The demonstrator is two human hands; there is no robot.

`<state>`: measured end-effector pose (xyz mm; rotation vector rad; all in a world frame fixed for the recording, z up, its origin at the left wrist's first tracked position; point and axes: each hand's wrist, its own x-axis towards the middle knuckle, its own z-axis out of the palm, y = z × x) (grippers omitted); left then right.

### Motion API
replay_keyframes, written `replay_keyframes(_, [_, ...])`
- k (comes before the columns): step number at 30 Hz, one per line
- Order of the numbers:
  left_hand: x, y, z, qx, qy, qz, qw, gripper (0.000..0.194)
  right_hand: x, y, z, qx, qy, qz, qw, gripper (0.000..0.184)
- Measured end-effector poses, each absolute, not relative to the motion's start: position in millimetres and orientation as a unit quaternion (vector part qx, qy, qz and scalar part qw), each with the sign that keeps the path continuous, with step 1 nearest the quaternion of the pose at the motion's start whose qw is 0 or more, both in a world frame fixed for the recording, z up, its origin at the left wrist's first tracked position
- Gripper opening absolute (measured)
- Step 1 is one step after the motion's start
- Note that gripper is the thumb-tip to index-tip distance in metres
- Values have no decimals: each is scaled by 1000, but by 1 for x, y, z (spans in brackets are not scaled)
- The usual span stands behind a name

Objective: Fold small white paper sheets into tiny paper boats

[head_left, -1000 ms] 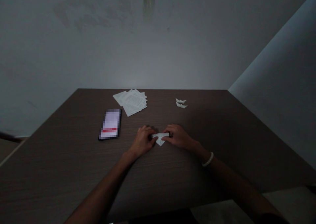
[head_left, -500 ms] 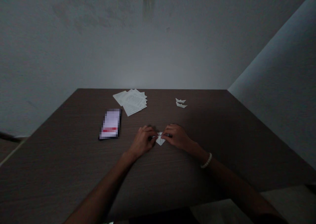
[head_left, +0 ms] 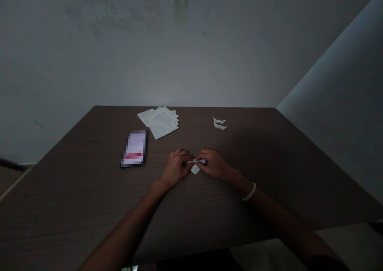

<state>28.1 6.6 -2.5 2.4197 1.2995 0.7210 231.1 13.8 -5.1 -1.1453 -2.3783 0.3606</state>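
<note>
A small folded piece of white paper (head_left: 195,169) lies on the dark table between my hands, its pointed lower end toward me. My left hand (head_left: 176,167) pinches the paper's left side between thumb and fingers. On the opposite side, my right hand (head_left: 214,164) grips the right part the same way, a pale beaded bracelet on its wrist. The thumbs nearly meet at the upper middle of the paper, where a folded strip stands out sideways. My fingers cover part of the folds.
Two small paper boats (head_left: 220,123) sit farther back to the right. A fanned stack of printed paper sheets (head_left: 163,121) lies back left, with a phone (head_left: 134,148) in front of it. The wooden table (head_left: 269,151) meets a wall (head_left: 191,63) behind.
The upper part of the paper now shows as a strip folded across between my fingers, and its lower point looks smaller. Both hands have stayed in nearly the same place.
</note>
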Motion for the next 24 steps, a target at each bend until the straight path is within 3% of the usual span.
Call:
replay_keyframes(11, [34,5,-1,827,484,240,152,12,230,8,-1,-443,-847,158,248,10])
replay_keyframes(24, [34,3,4,850,459,218,136,17,251,11,-7,-367,-888,116,251,11])
